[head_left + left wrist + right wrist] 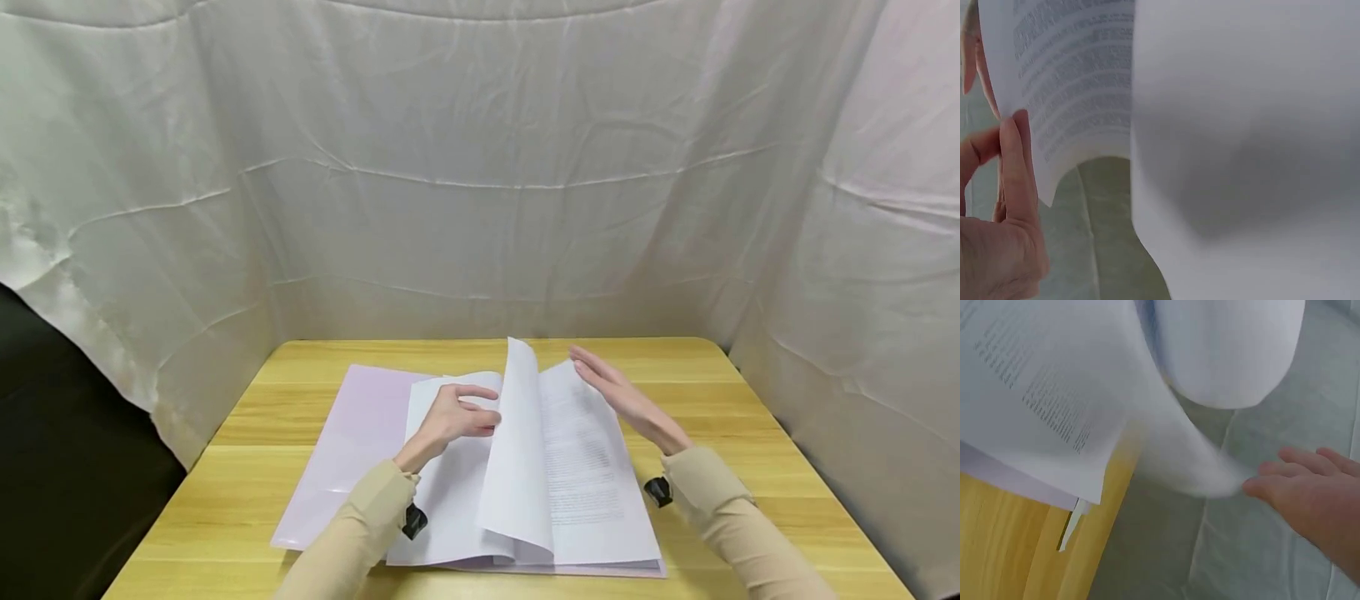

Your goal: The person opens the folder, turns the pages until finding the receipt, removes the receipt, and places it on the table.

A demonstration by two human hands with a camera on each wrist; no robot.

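A lilac folder (352,450) lies spread on the table with white printed sheets (588,467) in it. One sheet (517,458) stands raised and curved near the middle. My left hand (453,417) is at the left edge of this sheet, and its thumb and fingertips appear to pinch the edge in the left wrist view. There the printed side (1079,69) of a curved sheet shows beside the fingers. My right hand (626,396) is held with straight fingers over the upper right edge of the pages. In the right wrist view, a blurred sheet corner comes close to its fingertips.
The wooden table (247,500) extends around the folder. Pale fabric (480,225) hangs behind and on both sides. A dark surface (67,467) is at the left. A small white strip (1072,525) sticks out from the folder's edge.
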